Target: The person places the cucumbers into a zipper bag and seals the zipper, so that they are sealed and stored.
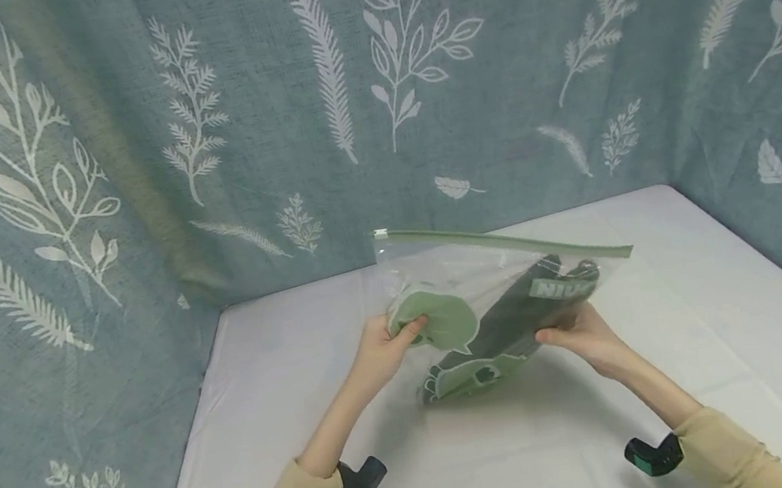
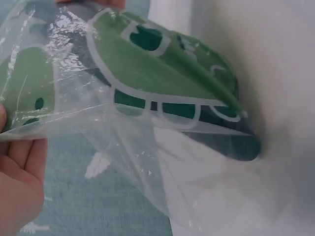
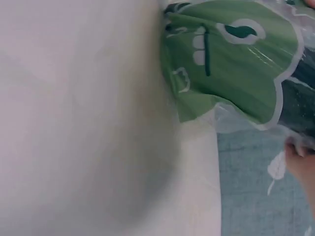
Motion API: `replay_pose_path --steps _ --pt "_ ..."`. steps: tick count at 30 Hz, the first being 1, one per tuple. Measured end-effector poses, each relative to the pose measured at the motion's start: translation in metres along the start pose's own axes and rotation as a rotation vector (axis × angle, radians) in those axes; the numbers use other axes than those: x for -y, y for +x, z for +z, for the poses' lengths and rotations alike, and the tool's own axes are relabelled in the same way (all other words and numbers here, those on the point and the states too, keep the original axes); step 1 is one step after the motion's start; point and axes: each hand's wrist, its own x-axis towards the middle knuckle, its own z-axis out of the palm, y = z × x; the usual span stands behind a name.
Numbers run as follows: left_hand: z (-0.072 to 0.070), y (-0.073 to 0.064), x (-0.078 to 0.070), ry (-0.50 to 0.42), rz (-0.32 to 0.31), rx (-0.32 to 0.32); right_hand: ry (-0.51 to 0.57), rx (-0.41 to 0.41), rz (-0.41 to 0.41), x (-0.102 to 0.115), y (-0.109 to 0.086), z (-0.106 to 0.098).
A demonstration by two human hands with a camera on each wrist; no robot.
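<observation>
Between my hands a clear plastic slider bag (image 1: pixel 472 257) with green cartoon prints is held up over the table. Its green zip strip (image 1: pixel 504 239) runs along the top, and the white slider (image 1: pixel 380 234) sits at the left end. Inside lies a dark grey item (image 1: pixel 508 315), its kind unclear through the plastic. My left hand (image 1: pixel 380 348) pinches the bag's left side, thumb over the green speech-bubble print. My right hand (image 1: pixel 591 342) grips the lower right side, thumb in front; its other fingers are hidden behind the bag. In the right wrist view, the green print (image 3: pixel 241 59) looks creased.
A white-covered table (image 1: pixel 283 336) lies beneath the bag. Blue-green curtains (image 1: pixel 253 130) with white leaf prints hang behind it and at both sides. Black devices (image 1: pixel 363 478) are worn on both wrists.
</observation>
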Motion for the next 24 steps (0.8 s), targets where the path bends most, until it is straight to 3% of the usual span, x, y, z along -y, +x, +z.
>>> replay_pose_path --steps 5,8,10,13,16,19,21,24 --pt "0.0 -0.003 -0.011 0.038 0.037 -0.003 -0.098 -0.131 0.004 -0.001 0.001 0.005" --pt "-0.003 -0.004 -0.02 0.055 0.051 -0.024 -0.163 -0.206 0.028 0.009 0.001 0.008" --pt "-0.004 -0.003 -0.025 0.046 0.025 -0.046 -0.167 -0.249 0.069 0.021 0.004 0.011" --pt "-0.007 -0.002 -0.025 0.043 -0.088 -0.111 -0.15 -0.236 0.183 0.038 0.016 0.016" --pt "-0.008 -0.001 -0.013 0.04 -0.304 -0.184 -0.115 -0.103 0.331 0.04 0.034 0.02" --pt "-0.007 -0.002 0.011 0.042 -0.502 -0.216 -0.148 0.039 0.46 0.02 0.051 0.024" --pt "-0.005 -0.004 0.029 0.073 -0.563 -0.186 -0.256 0.11 0.497 0.001 0.057 0.026" --pt "0.0 -0.006 0.049 0.135 -0.569 -0.131 -0.476 0.159 0.467 -0.023 0.057 0.03"
